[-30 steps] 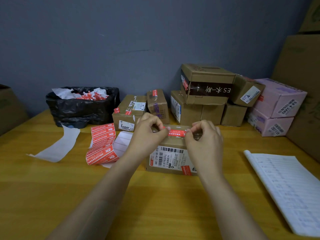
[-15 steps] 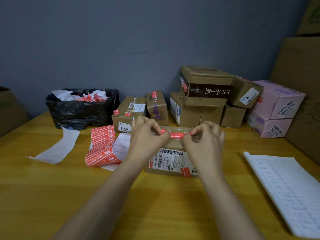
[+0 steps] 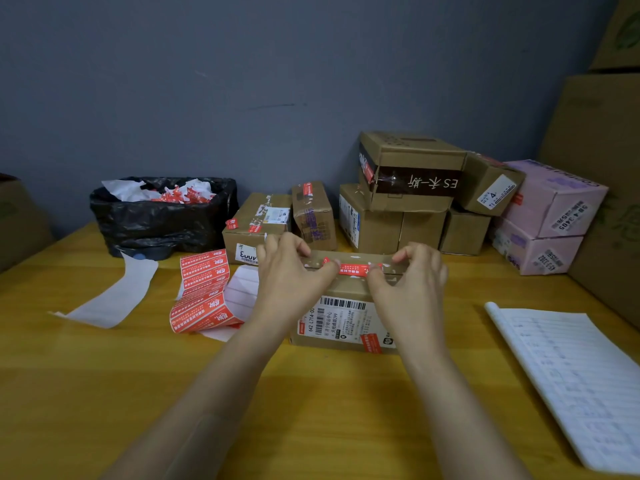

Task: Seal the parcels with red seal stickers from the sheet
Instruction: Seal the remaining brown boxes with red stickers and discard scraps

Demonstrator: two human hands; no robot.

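A brown cardboard parcel (image 3: 341, 322) with a barcode label on its front stands on the wooden table in front of me. A red seal sticker (image 3: 353, 269) stretches across its top, close to the surface. My left hand (image 3: 289, 275) pinches the sticker's left end and my right hand (image 3: 410, 280) pinches its right end. Whether the sticker touches the cardboard I cannot tell. The folded sheet of red stickers (image 3: 202, 292) lies on the table just left of my left hand.
A black-lined bin (image 3: 162, 220) with peeled backing stands at the back left. White backing strips (image 3: 114, 299) lie on the table. Sealed brown parcels (image 3: 263, 226) and stacked boxes (image 3: 408, 188), some pink (image 3: 550, 216), line the wall. A ruled notebook (image 3: 575, 379) lies at the right.
Both hands have lowered the red sticker towards the parcel's top and spread slightly apart, pulling it flatter.
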